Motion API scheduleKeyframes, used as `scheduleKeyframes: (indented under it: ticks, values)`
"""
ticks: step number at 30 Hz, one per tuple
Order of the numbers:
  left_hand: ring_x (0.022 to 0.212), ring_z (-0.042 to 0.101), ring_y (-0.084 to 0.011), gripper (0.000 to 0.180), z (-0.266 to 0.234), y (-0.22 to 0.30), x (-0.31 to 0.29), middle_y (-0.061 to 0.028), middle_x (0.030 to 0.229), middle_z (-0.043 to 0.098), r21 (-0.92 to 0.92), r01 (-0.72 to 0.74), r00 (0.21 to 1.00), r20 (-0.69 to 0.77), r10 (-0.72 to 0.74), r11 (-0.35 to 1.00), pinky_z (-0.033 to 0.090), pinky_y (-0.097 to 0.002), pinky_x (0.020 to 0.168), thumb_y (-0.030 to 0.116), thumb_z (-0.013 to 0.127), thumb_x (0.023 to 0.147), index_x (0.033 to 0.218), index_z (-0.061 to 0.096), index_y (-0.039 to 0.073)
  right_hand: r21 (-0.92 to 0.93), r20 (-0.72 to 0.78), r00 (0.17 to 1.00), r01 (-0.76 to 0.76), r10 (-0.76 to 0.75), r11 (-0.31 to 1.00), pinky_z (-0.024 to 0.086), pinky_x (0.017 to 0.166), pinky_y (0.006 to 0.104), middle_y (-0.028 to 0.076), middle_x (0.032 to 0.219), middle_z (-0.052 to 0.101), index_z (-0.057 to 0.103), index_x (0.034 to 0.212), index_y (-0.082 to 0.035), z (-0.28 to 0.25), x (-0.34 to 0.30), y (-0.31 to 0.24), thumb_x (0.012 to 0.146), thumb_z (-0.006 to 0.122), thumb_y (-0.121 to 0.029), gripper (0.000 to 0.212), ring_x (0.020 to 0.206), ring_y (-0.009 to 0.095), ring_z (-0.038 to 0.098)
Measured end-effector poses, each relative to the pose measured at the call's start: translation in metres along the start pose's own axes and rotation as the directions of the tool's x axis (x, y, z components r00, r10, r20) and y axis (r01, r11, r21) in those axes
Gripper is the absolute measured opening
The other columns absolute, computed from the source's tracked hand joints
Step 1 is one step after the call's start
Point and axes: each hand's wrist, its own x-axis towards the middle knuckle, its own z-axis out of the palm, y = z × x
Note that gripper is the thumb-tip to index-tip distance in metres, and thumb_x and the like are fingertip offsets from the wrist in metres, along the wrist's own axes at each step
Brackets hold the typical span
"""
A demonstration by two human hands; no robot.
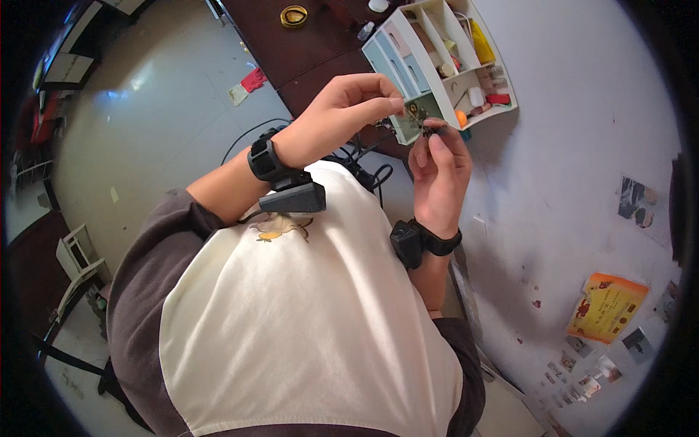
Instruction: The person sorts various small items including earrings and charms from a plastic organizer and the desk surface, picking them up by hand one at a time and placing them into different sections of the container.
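Observation:
My left hand [357, 105] reaches across to the small storage organizer, its thumb and fingers pinched together. What it holds, if anything, is too small to make out. My right hand [442, 171] is raised just beside it, fingertips closed on a small dark tangled thing [431, 132] whose kind I cannot tell. Both hands are over or next to the pale green drawer [405, 132] at the organizer's near end. Some small metallic-looking bits show inside that drawer, partly hidden by my fingers.
The white organizer [435, 14] has open compartments with a yellow packet [481, 41], an orange ball [461, 118] and small items. It stands on a dark brown table [306, 54] with a round yellow tin [293, 16]. Black cables [382, 175] hang below; a pale wall [568, 95] rises at right.

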Motion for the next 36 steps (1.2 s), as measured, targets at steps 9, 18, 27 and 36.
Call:
scheduleKeyframes:
  ticks: [9, 18, 27, 36]
  values:
    - [0.058, 0.031, 0.0004, 0.014, -0.049, 0.014, 0.003, 0.0094, 0.068, 0.04, 0.0, -0.019, 0.999, 0.032, 0.019, 1.0, 0.025, -0.018, 0.05, 0.02, 0.053, 0.093, 0.091, 0.057, 0.006, -0.108, 0.037, 0.999, 0.04, -0.037, 0.993, 0.036, 0.049, 0.0176, 0.001, 0.079, 0.062, 0.064, 0.097, -0.002, 0.059, 0.02, 0.009, 0.084, 0.06, -0.003, 0.013, 0.059, 0.004, 0.049]
    - [0.053, 0.027, -0.0001, 0.017, -0.091, 0.023, 0.022, 0.0089, 0.066, 0.037, -0.232, 0.198, 0.976, 0.14, -0.168, 0.953, 0.023, -0.0171, 0.047, 0.021, 0.05, 0.096, 0.094, 0.055, 0.005, 0.085, -0.077, 0.994, -0.071, 0.078, 0.994, 0.049, 0.069, 0.0239, 0.008, 0.106, 0.06, 0.054, 0.116, -0.003, 0.068, 0.055, 0.059, 0.091, 0.054, -0.011, 0.026, 0.087, 0.014, 0.06]
    - [0.051, 0.025, -0.0003, 0.015, -0.105, 0.029, 0.038, 0.0089, 0.061, 0.03, -0.31, 0.337, 0.912, 0.341, -0.227, 0.889, 0.021, -0.0173, 0.046, 0.019, 0.047, 0.097, 0.094, 0.052, 0.005, 0.027, -0.044, 0.998, 0.04, -0.039, 0.999, 0.05, 0.081, 0.0277, 0.009, 0.106, 0.06, 0.053, 0.117, 0.002, 0.091, 0.053, 0.069, 0.087, 0.059, -0.002, 0.031, 0.094, 0.014, 0.059]
    - [0.051, 0.024, -0.0011, 0.014, -0.129, 0.043, 0.027, 0.0083, 0.061, 0.029, -0.349, 0.339, 0.921, 0.314, -0.232, 0.873, 0.021, -0.0181, 0.045, 0.019, 0.045, 0.098, 0.094, 0.05, 0.006, -0.135, -0.117, 0.989, 0.079, -0.095, 0.988, 0.051, 0.071, 0.0247, 0.007, 0.087, 0.064, 0.06, 0.105, 0.004, 0.128, 0.041, 0.059, 0.086, 0.061, -0.005, 0.02, 0.078, 0.012, 0.062]
